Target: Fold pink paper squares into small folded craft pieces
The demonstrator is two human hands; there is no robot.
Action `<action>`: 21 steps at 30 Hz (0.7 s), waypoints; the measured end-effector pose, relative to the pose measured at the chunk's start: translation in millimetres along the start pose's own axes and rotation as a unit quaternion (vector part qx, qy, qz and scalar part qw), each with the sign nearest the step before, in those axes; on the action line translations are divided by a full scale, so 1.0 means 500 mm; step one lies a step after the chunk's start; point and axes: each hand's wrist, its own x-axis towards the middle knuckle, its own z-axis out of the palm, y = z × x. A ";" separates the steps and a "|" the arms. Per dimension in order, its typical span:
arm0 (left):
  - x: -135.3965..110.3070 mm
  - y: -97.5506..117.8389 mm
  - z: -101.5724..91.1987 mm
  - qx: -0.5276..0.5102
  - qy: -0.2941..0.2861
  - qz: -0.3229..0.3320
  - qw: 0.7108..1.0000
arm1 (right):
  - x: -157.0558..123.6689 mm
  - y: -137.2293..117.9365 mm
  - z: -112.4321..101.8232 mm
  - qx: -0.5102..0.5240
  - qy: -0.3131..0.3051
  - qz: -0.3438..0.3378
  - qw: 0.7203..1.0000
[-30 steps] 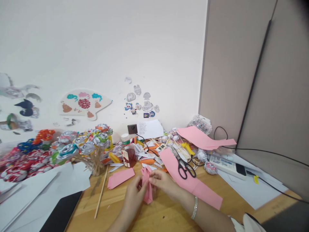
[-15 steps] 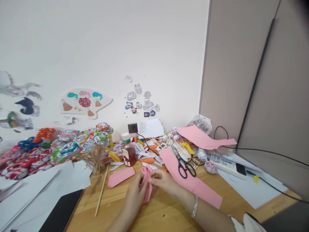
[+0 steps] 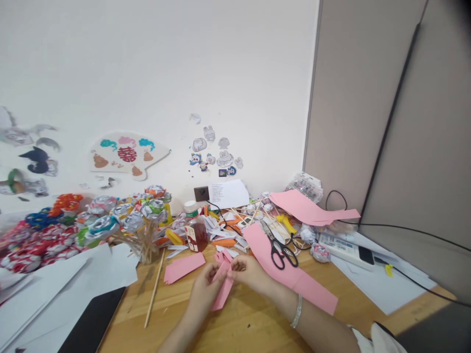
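Observation:
Between both hands is a bunch of pink paper strips point(image 3: 222, 297), its upper ends spread apart. My left hand point(image 3: 206, 288) is closed on the strips from the left, thumb laid along them. My right hand point(image 3: 247, 272) pinches their right edge near the top; the exact grip is partly hidden by its own fingers. A small stack of pink paper pieces point(image 3: 184, 268) lies on the wooden table point(image 3: 176, 323) just left of the hands. To the right, black-handled scissors point(image 3: 282, 254) rest on a long pink paper sheet point(image 3: 309, 289).
A thin wooden stick point(image 3: 155, 289) lies at left, near a black flat object point(image 3: 96, 318) and white sheets point(image 3: 69, 284). Behind stand a jar point(image 3: 196, 230), paper flowers point(image 3: 132, 220) and scattered scraps point(image 3: 228, 235). A power strip point(image 3: 348, 250) and cable are at right.
The pink strips have turned a little in my hands, their lower ends shifting slightly left. Both hands stay closed on them. The whole view has shifted slightly.

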 end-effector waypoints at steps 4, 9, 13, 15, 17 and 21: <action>0.001 0.007 0.001 -0.016 0.026 -0.006 1.000 | 0.000 0.000 -0.004 -0.021 0.011 0.007 1.000; -0.001 0.024 0.001 -0.012 0.054 -0.013 0.998 | -0.004 -0.008 -0.007 -0.026 -0.007 0.000 1.000; -0.001 0.021 0.000 -0.021 0.051 -0.019 0.998 | -0.003 -0.004 -0.007 -0.032 0.002 0.004 0.999; 0.000 0.017 -0.001 -0.039 0.044 -0.035 0.998 | -0.001 0.002 -0.007 -0.035 0.015 0.011 0.999; 0.000 0.012 -0.003 -0.057 0.039 -0.050 0.996 | 0.000 0.009 -0.007 -0.033 0.024 0.010 0.999; -0.001 0.009 -0.002 -0.082 0.038 -0.059 0.994 | 0.001 0.016 -0.005 -0.025 0.042 0.013 0.999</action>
